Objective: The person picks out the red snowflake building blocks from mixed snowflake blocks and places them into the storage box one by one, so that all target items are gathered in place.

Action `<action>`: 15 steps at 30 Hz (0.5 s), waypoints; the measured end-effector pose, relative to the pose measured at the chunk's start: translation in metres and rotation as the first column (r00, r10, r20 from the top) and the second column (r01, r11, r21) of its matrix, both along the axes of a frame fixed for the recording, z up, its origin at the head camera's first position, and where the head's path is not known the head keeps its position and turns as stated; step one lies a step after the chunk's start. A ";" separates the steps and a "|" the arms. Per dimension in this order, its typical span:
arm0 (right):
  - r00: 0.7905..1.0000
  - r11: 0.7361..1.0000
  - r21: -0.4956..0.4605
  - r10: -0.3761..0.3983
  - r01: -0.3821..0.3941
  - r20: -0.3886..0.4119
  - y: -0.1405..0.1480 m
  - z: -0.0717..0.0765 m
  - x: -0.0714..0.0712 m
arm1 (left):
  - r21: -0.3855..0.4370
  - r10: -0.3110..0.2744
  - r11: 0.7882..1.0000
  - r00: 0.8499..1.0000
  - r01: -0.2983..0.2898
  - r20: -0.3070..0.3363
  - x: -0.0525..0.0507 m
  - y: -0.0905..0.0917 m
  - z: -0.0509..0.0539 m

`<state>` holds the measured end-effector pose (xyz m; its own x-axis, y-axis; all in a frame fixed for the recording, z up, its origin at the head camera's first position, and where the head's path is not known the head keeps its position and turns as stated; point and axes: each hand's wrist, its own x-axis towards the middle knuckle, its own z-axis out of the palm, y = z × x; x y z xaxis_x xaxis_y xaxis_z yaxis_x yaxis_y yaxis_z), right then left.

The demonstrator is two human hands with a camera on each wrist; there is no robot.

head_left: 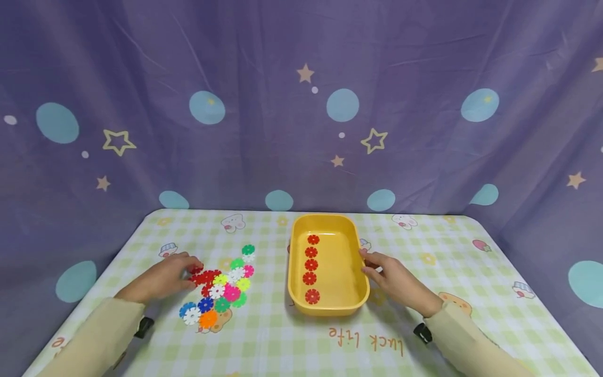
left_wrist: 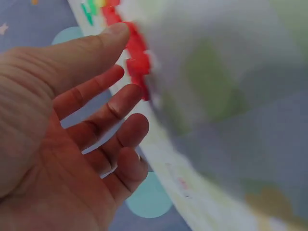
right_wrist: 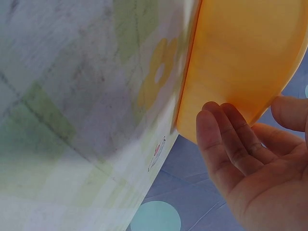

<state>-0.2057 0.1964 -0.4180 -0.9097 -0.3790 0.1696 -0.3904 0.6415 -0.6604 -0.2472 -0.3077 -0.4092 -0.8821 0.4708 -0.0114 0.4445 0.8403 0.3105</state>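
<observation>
My left hand is at the left end of a loose group of notched discs, its fingertips at the red discs. In the left wrist view the thumb and bent fingers of this hand stand apart beside the red discs. A yellow tray carries several red discs in a column along its left side. My right hand holds the tray's right side; in the right wrist view this hand has its thumb at the rim and fingers against the outer wall of the tray.
White, green, pink, yellow, blue and orange discs lie with the red ones on the left of the table, some overlapping. A checked cloth covers the table. Behind its far edge hangs a purple curtain with stars and dots.
</observation>
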 end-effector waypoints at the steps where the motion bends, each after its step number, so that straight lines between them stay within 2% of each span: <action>1: 1.000 1.000 0.000 0.000 0.000 -0.002 0.000 0.000 0.000 | 0.002 -0.008 1.000 1.000 0.008 0.000 -0.001 -0.001 -0.002; 6: 1.000 1.000 -0.003 -0.003 0.003 0.003 0.000 0.000 0.000 | 0.029 -0.043 0.999 0.999 0.043 -0.008 -0.003 0.001 -0.007; 15: 1.000 1.000 -0.001 -0.004 0.004 0.013 0.000 -0.001 0.000 | 0.048 -0.056 0.998 0.995 0.052 0.083 -0.007 0.012 -0.006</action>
